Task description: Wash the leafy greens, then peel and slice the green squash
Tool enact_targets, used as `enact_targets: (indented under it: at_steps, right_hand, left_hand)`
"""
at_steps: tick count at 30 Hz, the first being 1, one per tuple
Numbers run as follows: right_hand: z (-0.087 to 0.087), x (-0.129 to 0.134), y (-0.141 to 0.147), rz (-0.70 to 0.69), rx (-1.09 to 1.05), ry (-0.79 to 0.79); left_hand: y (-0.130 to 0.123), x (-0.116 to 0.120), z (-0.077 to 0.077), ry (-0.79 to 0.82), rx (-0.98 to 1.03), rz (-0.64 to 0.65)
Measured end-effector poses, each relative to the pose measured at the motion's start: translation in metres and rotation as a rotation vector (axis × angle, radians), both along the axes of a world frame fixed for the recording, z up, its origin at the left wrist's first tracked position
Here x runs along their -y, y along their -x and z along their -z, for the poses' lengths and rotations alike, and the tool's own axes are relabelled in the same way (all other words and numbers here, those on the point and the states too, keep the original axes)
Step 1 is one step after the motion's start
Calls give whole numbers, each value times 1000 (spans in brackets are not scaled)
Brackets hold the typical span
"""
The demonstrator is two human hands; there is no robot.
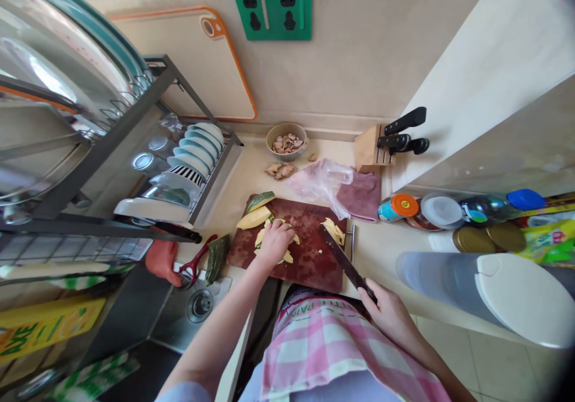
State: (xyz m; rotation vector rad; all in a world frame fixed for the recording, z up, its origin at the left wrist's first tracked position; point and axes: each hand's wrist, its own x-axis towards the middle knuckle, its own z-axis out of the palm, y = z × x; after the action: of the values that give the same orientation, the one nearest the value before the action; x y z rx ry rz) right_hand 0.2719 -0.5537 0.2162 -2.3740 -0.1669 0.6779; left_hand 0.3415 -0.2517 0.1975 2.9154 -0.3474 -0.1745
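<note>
My left hand (276,241) rests on cut zucchini slices (288,257) on the reddish-brown cutting board (305,270), its fingers bent over them. Wrapped round the handle of a dark-bladed knife (344,260) is my right hand (381,303), at the board's right front corner. The blade slants over the right part of the board, its tip beside a small pile of pale cut strips (333,232). Larger zucchini pieces (254,217) lie at the board's back left. Another green zucchini piece (217,259) sits just left of the board.
Behind the board are a bowl of chopped food (286,141), ginger (280,170), a plastic bag (321,180) and a knife block (371,147). A dish rack (211,180), red scissors (194,265) and a sink (179,321) are left. Jars (442,211) line the right.
</note>
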Motion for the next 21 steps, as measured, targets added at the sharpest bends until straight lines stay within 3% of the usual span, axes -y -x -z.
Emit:
enact_targets:
  at_steps: [9,14,17,21]
  right_hand:
    - [1,2,1,-38,-75,12]
    - [5,4,4,-15,-84,-29]
    - [3,3,3,5,-87,-31]
    - [-4,-1,0,10,-81,-26]
  left_hand:
    - [-26,-16,-1,-16,-120,237]
    - [-31,-5,-3,-41,-58,272]
    - [-19,15,6,16,-6,281]
    - [4,35,29,88,8,287]
